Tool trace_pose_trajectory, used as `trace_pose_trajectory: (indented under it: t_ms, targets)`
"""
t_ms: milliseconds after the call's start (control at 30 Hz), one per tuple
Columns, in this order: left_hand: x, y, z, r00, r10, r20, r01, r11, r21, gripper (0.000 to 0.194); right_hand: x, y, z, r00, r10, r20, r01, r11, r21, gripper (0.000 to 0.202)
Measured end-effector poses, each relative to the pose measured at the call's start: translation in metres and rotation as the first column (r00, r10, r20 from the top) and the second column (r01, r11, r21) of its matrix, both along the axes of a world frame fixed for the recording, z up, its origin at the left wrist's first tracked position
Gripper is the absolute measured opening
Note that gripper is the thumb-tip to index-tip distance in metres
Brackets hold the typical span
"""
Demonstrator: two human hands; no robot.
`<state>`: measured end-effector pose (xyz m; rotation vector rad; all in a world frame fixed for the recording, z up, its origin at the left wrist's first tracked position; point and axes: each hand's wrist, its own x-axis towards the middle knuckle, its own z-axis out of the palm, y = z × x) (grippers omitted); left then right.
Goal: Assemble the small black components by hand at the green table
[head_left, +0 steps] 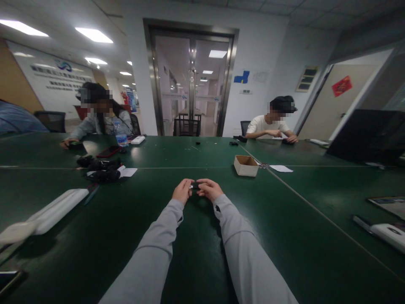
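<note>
Both my hands meet just above the green table (196,236) at the middle of the view, arms stretched forward in grey sleeves. Between them is a small dark object (195,185), too small to identify, with a shiny bit at its left end. My left hand (182,191) pinches its left end. The fingers of my right hand (210,189) close on the right end. Ahead and to the right of my hands sits an open cardboard box (246,167).
Black items (101,169) and white paper lie left, near a bottle (120,137) and a red-edged phone (108,151). A long white object (60,209) is nearer. Two people sit across the table. White paper (281,168) and a dark monitor (367,135) are right.
</note>
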<state>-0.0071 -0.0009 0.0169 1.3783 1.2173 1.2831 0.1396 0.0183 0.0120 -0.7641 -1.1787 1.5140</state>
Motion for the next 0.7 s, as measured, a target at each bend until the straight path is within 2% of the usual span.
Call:
trace_pose_trajectory:
  t_ms: [700]
  targets:
    - [-0.0001,-0.0048,0.0037,0.998,-0.025,-0.049,0.026,0.999,0.024,0.028,-0.0001,-0.0017,0.0024,1.0,-0.023,0.016,0.023,1.0,-0.015,0.028]
